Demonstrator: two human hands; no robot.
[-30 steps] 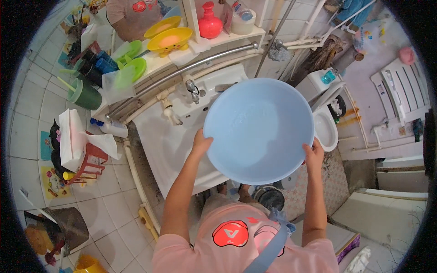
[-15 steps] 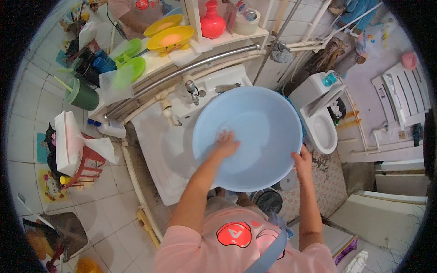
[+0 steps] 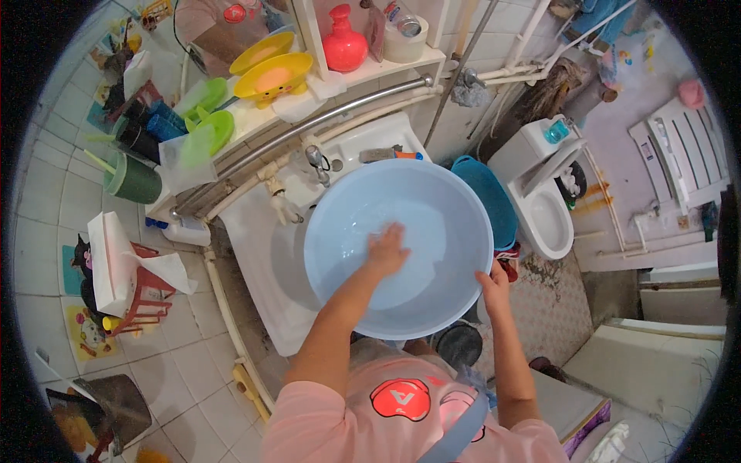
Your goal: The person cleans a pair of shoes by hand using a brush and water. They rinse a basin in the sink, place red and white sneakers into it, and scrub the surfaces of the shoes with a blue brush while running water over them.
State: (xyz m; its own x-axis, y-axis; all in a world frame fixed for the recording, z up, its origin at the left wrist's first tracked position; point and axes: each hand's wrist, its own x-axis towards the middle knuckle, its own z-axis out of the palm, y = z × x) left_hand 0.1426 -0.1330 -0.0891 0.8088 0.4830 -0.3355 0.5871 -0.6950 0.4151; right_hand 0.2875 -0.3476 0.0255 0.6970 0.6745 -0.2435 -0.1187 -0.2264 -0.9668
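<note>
A wide, light-blue plastic basin (image 3: 444,224) rests on the white sink (image 3: 270,270), overhanging its right side. A little water seems to lie inside, with ripples and glints on its left. My left hand (image 3: 388,253) reaches into the basin, palm down with fingers stretched out. It is slightly smeared by motion and holds nothing that I can see. At the basin's right edge my right hand (image 3: 494,292) grips the rim, thumb on top; its other fingers are mostly hidden. The metal tap (image 3: 316,163) stands just behind the basin.
A teal tub (image 3: 490,204) stands between the basin and the white toilet (image 3: 546,224). Behind the sink, a shelf holds a yellow bowl (image 3: 274,77) and a red bottle (image 3: 344,46). On the left wall hangs a red basket (image 3: 147,297) with tissues. A dark bucket (image 3: 458,343) sits below the basin.
The basin has shifted left and a little toward me with my right hand on its rim, uncovering more of the teal tub. My left hand has moved rightward within the basin.
</note>
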